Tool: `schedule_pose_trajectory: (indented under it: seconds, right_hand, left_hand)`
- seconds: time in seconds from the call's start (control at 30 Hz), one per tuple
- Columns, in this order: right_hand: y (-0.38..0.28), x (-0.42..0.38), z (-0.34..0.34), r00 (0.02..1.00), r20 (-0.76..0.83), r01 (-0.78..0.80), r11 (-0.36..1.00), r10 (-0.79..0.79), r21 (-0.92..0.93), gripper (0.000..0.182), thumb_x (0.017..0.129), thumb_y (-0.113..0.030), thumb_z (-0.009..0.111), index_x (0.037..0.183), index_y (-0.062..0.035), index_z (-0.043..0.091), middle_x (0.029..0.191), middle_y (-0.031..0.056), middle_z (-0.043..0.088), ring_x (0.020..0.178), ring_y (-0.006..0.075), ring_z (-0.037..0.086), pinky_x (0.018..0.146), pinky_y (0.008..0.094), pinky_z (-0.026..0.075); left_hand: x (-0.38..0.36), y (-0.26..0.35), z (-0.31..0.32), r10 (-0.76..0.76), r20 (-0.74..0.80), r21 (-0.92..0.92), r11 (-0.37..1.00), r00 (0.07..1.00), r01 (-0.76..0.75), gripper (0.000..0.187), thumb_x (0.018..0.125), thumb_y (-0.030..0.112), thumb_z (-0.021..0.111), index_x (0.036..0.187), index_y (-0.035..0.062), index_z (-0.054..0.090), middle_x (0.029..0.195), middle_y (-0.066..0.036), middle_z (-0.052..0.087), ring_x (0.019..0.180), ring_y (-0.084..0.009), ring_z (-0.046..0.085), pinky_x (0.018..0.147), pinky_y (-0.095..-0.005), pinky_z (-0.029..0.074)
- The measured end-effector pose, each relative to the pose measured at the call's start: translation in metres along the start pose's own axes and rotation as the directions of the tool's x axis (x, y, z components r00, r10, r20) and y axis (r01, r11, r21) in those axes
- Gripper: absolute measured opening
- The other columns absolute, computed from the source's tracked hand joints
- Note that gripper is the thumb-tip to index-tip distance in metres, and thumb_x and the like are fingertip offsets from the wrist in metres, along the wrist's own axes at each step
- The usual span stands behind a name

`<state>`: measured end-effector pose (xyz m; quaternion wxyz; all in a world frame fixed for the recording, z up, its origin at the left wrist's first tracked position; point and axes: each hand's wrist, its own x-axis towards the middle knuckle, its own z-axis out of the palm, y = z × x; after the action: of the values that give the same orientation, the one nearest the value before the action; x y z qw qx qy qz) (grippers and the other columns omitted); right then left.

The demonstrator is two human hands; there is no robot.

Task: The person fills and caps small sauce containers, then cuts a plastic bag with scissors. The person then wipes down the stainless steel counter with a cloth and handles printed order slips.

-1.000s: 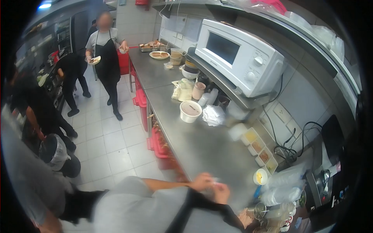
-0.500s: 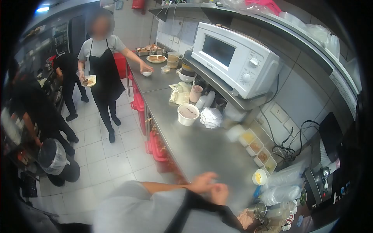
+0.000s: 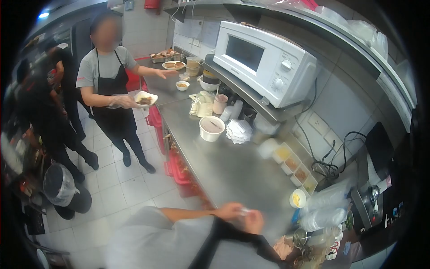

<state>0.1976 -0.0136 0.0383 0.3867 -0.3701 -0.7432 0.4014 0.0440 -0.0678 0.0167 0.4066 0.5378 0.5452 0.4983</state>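
- L hand (image 3: 230, 211): fingers part-curled; grip can't be told (blur).
- R hand (image 3: 254, 222): fingers bent in; grip can't be told either.
- Pale item (image 3: 244, 210): seen btwn both hands, nr fingertips.

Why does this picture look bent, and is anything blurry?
Head view throughout: upper shelf bows, corners go black, probably a wide lens; left hand and right hand look soft, the whitish item between them too blurred to name; steel counter carries a sheen.
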Motion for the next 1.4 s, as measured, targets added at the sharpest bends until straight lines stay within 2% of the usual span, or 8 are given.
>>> schedule_pose_trajectory:
  seconds: [0.1,0.6,0.87,1.0,1.07,1.2,1.27,1.4]
  right_hand:
    - [-0.002,0.001,0.000,0.980,0.137,-0.174,0.950,0.142,0.261,0.014,0.076,-0.001,0.069,0.087,0.0010,0.061,0.084,0.0036,0.054,0.076,0.0106,0.058,0.068,0.0235,0.051]
    - [0.028,-0.007,-0.013,0.999,0.025,0.049,0.999,-0.048,-0.005,0.019,0.076,-0.012,0.069,0.094,-0.0067,0.064,0.083,0.0095,0.062,0.071,0.0194,0.064,0.063,0.0279,0.050]
    - [0.035,-0.017,-0.030,0.989,-0.103,-0.081,0.976,0.103,0.202,0.014,0.078,-0.014,0.065,0.088,-0.0044,0.062,0.077,0.0106,0.066,0.068,0.0172,0.063,0.061,0.0315,0.048]
    - [0.042,-0.022,-0.035,0.996,-0.080,-0.021,0.997,0.028,0.076,0.015,0.076,-0.014,0.065,0.087,-0.0043,0.062,0.076,0.0103,0.066,0.066,0.0168,0.063,0.061,0.0320,0.048]
    - [0.048,-0.020,-0.032,0.995,-0.100,-0.020,0.997,0.027,0.073,0.015,0.075,-0.015,0.065,0.087,-0.0045,0.062,0.076,0.0103,0.066,0.066,0.0172,0.063,0.061,0.0323,0.048]
    - [0.057,-0.015,-0.033,0.996,-0.087,0.030,0.999,-0.031,-0.017,0.012,0.078,-0.010,0.063,0.087,-0.0029,0.061,0.076,0.0096,0.066,0.068,0.0155,0.063,0.061,0.0298,0.049]
    - [0.050,-0.018,-0.039,0.997,-0.021,-0.063,0.978,0.069,0.200,0.011,0.081,-0.007,0.060,0.091,-0.0009,0.060,0.081,0.0108,0.066,0.071,0.0156,0.064,0.062,0.0283,0.051]
    - [0.064,-0.017,-0.033,0.970,0.079,-0.228,0.747,0.230,0.625,0.013,0.088,-0.002,0.056,0.099,0.0033,0.055,0.090,0.0143,0.064,0.077,0.0180,0.065,0.068,0.0280,0.056]
  left_hand:
    - [0.001,-0.007,0.001,0.061,-0.022,0.059,0.996,0.998,-0.060,0.021,0.084,0.017,0.060,0.098,0.0029,0.061,0.095,-0.011,0.057,0.083,-0.0211,0.059,0.074,-0.0318,0.047]
    - [0.025,-0.012,-0.003,-0.325,0.230,-0.312,0.868,0.917,0.386,0.018,0.086,0.019,0.063,0.093,0.0027,0.061,0.077,0.001,0.058,0.067,-0.0064,0.049,0.061,-0.0219,0.040]
    - [0.053,-0.106,-0.015,0.000,0.188,0.207,0.977,0.982,-0.039,0.022,0.088,0.025,0.060,0.090,0.0034,0.063,0.075,0.000,0.060,0.064,-0.0071,0.051,0.059,-0.0230,0.040]
    - [0.048,-0.034,0.010,-0.271,0.190,0.347,0.918,0.944,0.194,0.043,0.073,0.014,0.059,0.114,0.0042,0.051,0.100,-0.015,0.056,0.095,-0.0326,0.052,0.086,-0.0463,0.039]
    - [0.046,-0.043,0.014,0.257,0.234,0.436,0.834,0.938,-0.338,0.028,0.081,0.021,0.062,0.100,0.0004,0.060,0.082,-0.008,0.061,0.074,-0.0172,0.055,0.068,-0.0325,0.043]
    - [0.060,-0.095,0.009,0.158,0.324,0.300,0.918,0.933,-0.260,0.024,0.082,0.019,0.062,0.100,0.0017,0.061,0.088,-0.008,0.063,0.081,-0.0176,0.056,0.072,-0.0329,0.043]
    - [0.064,-0.106,0.003,-0.004,0.407,0.350,0.924,0.913,-0.152,0.035,0.076,0.013,0.059,0.111,0.0069,0.056,0.107,-0.014,0.058,0.104,-0.0311,0.053,0.092,-0.0472,0.038]
    - [0.069,-0.117,-0.004,0.206,0.488,0.434,0.786,0.848,-0.440,0.034,0.076,0.009,0.059,0.109,0.0048,0.056,0.105,-0.014,0.058,0.104,-0.0322,0.053,0.091,-0.0460,0.039]
